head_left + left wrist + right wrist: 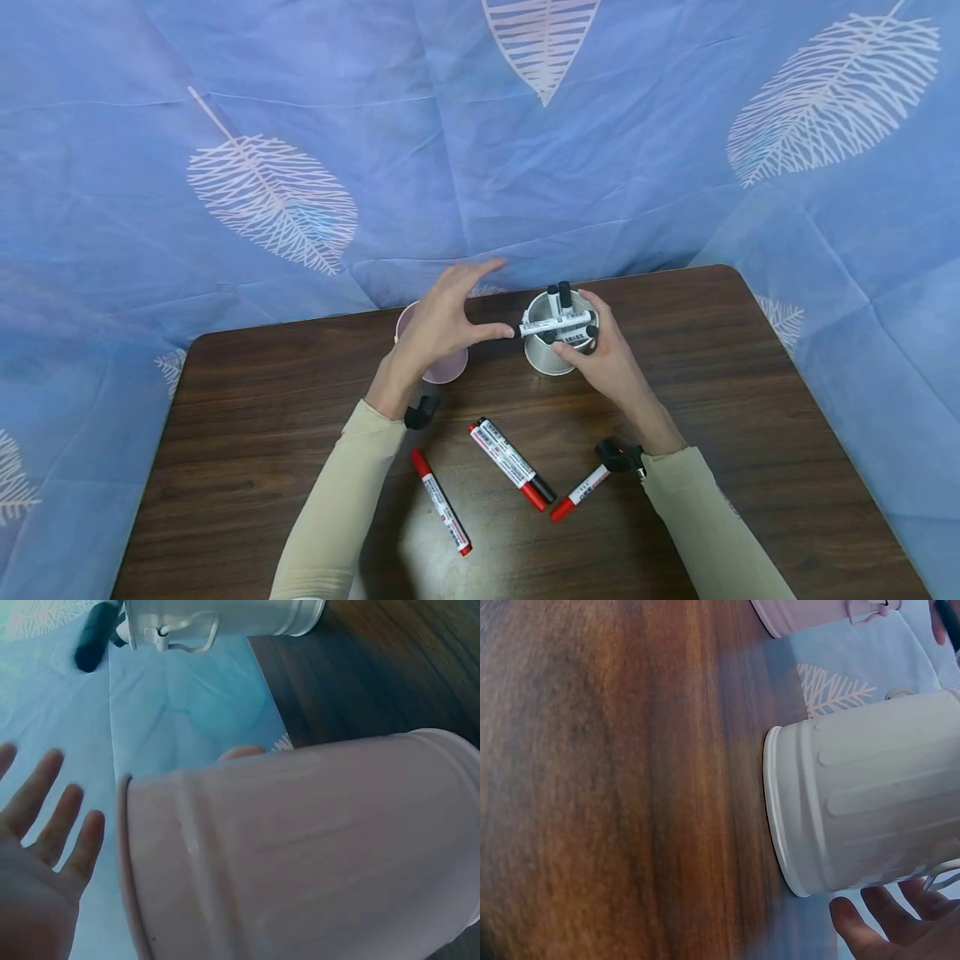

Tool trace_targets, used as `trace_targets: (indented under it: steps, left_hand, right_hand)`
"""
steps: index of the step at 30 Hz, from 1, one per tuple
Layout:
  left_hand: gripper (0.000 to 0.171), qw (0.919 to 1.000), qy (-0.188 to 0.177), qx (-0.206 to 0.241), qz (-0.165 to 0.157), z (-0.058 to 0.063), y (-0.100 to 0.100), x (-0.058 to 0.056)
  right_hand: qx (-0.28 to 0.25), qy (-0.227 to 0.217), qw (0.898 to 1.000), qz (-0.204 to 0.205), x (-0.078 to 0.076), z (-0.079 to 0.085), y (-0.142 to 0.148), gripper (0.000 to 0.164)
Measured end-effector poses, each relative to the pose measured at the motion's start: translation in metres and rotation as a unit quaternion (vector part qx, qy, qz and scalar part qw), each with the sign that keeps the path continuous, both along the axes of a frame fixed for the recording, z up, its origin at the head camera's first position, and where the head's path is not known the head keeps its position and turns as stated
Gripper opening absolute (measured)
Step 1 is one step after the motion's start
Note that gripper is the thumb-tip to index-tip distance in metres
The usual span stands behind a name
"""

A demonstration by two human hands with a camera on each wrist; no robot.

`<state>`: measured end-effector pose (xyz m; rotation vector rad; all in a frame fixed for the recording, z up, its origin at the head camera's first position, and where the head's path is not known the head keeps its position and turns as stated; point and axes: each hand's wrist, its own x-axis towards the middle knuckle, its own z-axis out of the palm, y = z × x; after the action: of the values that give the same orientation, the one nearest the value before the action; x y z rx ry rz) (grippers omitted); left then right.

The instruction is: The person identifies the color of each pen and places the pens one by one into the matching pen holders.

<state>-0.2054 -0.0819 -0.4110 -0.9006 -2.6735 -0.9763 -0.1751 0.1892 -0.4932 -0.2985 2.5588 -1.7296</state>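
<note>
A white metal bucket (pixel 551 358) stands near the table's back edge with several black-capped whiteboard markers. One marker (pixel 558 323) lies across its rim; another just below it also lies sideways, and two stick up behind. My right hand (pixel 611 354) is round the bucket's right side, thumb at the front rim and fingers behind. In the right wrist view, fingertips (pixel 847 919) reach along the bucket's far side. My left hand (pixel 442 321) is spread above a pink bucket (pixel 447 367), its thumb tip right at the black end of the crosswise marker. The left wrist view shows its fingers apart and holding nothing.
On the brown table (pixel 285 433) lie a red marker (pixel 442 504), a red and a black marker side by side (pixel 510 462), and another red-capped marker (pixel 588 487) partly hidden by the black right wrist mount (pixel 618 456). A blue leaf-print cloth (pixel 420 167) hangs behind.
</note>
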Motion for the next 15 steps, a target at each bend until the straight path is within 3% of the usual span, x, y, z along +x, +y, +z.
trace_targets:
  steps: [4, 6, 15]
  left_hand:
    - [0.068, 0.9951, 0.029, -0.091, -0.023, -0.005, 0.007, 0.005]
    - [0.065, 0.9932, 0.035, -0.108, -0.026, -0.007, 0.011, 0.007]
    - [0.088, 0.9999, 0.013, -0.002, 0.002, -0.010, 0.001, 0.013]
  right_hand:
    - [0.014, 0.009, 1.000, -0.009, 0.001, 0.000, 0.001, 0.088]
    - [0.020, 0.009, 1.000, -0.010, 0.001, -0.001, 0.001, 0.088]
    - [0.023, 0.003, 1.000, -0.010, 0.000, -0.002, 0.001, 0.089]
